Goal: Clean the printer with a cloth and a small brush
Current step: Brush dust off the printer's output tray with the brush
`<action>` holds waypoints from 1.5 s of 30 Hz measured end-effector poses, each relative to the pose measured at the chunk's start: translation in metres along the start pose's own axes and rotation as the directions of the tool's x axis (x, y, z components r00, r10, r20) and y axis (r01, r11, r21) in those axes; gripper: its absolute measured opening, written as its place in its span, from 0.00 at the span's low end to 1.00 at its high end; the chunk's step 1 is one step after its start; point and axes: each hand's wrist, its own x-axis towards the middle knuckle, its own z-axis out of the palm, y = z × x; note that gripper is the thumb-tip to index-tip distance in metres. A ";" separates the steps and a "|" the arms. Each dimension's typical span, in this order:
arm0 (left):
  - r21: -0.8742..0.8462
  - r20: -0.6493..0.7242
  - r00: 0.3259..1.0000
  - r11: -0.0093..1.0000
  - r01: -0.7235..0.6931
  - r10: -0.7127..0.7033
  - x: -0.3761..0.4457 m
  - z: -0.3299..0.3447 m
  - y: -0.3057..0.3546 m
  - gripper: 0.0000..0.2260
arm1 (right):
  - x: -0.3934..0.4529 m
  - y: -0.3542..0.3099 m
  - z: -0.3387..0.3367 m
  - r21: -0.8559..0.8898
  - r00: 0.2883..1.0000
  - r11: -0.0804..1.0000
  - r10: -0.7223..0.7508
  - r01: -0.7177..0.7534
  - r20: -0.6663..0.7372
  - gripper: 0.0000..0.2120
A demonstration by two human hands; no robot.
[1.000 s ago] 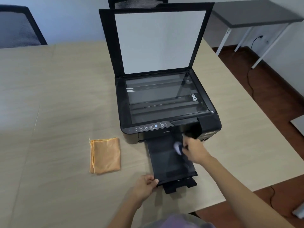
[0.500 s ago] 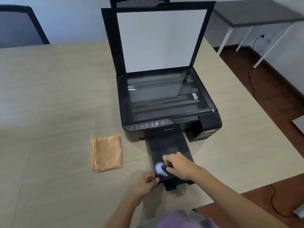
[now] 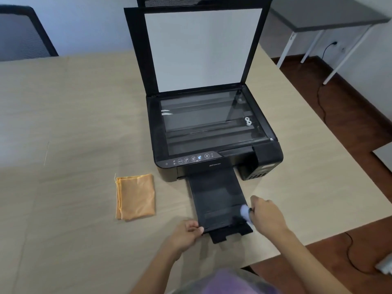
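A black printer (image 3: 214, 145) stands on the beige table (image 3: 74, 124) with its scanner lid (image 3: 201, 47) raised and the glass bare. Its output tray (image 3: 216, 200) is pulled out toward me. My right hand (image 3: 268, 216) grips a small brush (image 3: 245, 213) whose pale bristles rest on the tray's front right corner. My left hand (image 3: 186, 233) pinches the tray's front left corner. A folded orange cloth (image 3: 135, 197) lies flat on the table, left of the tray and apart from both hands.
The table's right edge runs close beside the printer, with dark wood floor (image 3: 350, 128) beyond. A grey side table (image 3: 326, 15) stands at the back right, a cable trailing under it. A dark mesh chair (image 3: 23, 35) sits at the back left.
My right hand swept the brush from the tray's upper right to its front left, then across to the front right corner. My left hand kept its hold on the tray's corner.
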 end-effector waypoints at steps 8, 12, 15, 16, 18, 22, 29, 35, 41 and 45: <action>0.025 0.016 1.000 1.000 -0.008 0.007 -0.002 0.000 0.005 0.10 | -0.004 -0.018 -0.009 -0.175 0.942 0.946 -0.224 0.272 0.249 0.10; 0.020 0.004 1.000 1.000 -0.002 0.002 -0.002 -0.001 0.003 0.10 | -0.008 -0.025 -0.009 -0.181 0.851 0.858 -0.405 0.480 0.335 0.06; 0.023 0.022 1.000 1.000 0.002 -0.003 -0.003 -0.003 0.007 0.10 | -0.020 -0.034 0.014 -0.141 0.753 0.782 -0.509 0.607 0.417 0.03; 0.027 0.034 0.999 1.000 0.000 -0.001 -0.004 -0.003 0.008 0.10 | -0.018 -0.027 0.011 -0.164 0.785 0.799 -0.490 0.578 0.378 0.04; 0.044 0.041 0.999 0.999 -0.006 0.004 -0.005 -0.003 0.009 0.10 | -0.013 -0.009 -0.006 -0.283 0.884 0.857 -0.337 0.430 0.322 0.07; 0.047 0.031 0.999 0.999 -0.017 0.016 -0.006 -0.002 0.009 0.10 | -0.017 0.001 -0.023 -0.333 0.963 0.904 -0.248 0.269 0.105 0.09; 0.114 0.038 0.998 0.992 -0.046 0.042 -0.006 -0.003 0.013 0.12 | -0.028 -0.018 0.007 -0.265 0.861 0.827 -0.428 0.496 0.274 0.05; 0.096 0.044 0.997 0.994 -0.062 0.058 -0.006 -0.003 0.010 0.12 | -0.021 -0.024 -0.010 -0.111 0.826 0.827 -0.524 0.552 0.207 0.01; 0.116 0.068 0.997 0.992 -0.048 0.041 -0.002 -0.005 0.010 0.11 | 0.000 0.003 -0.004 -0.243 0.974 0.946 -0.190 0.216 0.124 0.04; 0.143 0.072 0.996 0.987 -0.070 0.060 -0.002 -0.004 0.008 0.12 | 0.001 -0.009 -0.016 -0.039 0.928 0.958 -0.285 0.285 -0.238 0.07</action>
